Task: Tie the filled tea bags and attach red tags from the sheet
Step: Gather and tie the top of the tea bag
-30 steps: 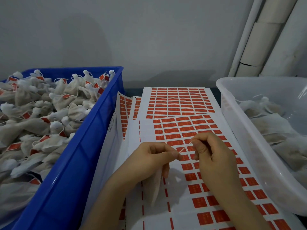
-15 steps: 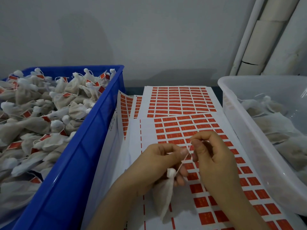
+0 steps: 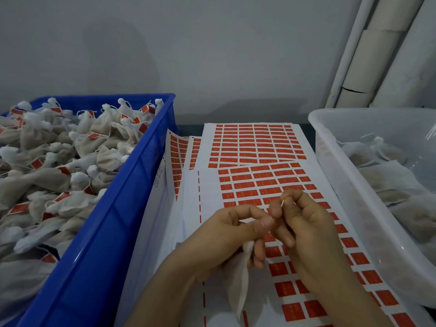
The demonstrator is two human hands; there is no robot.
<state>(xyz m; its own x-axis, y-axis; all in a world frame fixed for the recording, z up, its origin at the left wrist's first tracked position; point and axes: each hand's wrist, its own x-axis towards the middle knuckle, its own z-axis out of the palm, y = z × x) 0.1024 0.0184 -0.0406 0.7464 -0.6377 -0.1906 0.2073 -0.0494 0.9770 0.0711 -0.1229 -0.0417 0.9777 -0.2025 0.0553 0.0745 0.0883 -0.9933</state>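
My left hand (image 3: 232, 234) holds a white tea bag (image 3: 240, 282) by its gathered neck; the bag hangs down below the fingers over the sheet. My right hand (image 3: 304, 230) sits close beside it, its fingertips pinching the thin string (image 3: 282, 204) that runs up from the bag's neck. Both hands hover above the top sheet of red tags (image 3: 259, 185). Whether a tag is on the string I cannot tell.
A blue crate (image 3: 132, 208) on the left is heaped with tied, tagged tea bags. A translucent white tub (image 3: 349, 190) on the right holds untied bags. More tag sheets (image 3: 254, 142) lie stacked behind, toward the grey wall.
The left hand has shifted its grip to the bag's neck, so the bunched top now shows below the fingers. The right hand has drawn the string upward and closer to the left hand.
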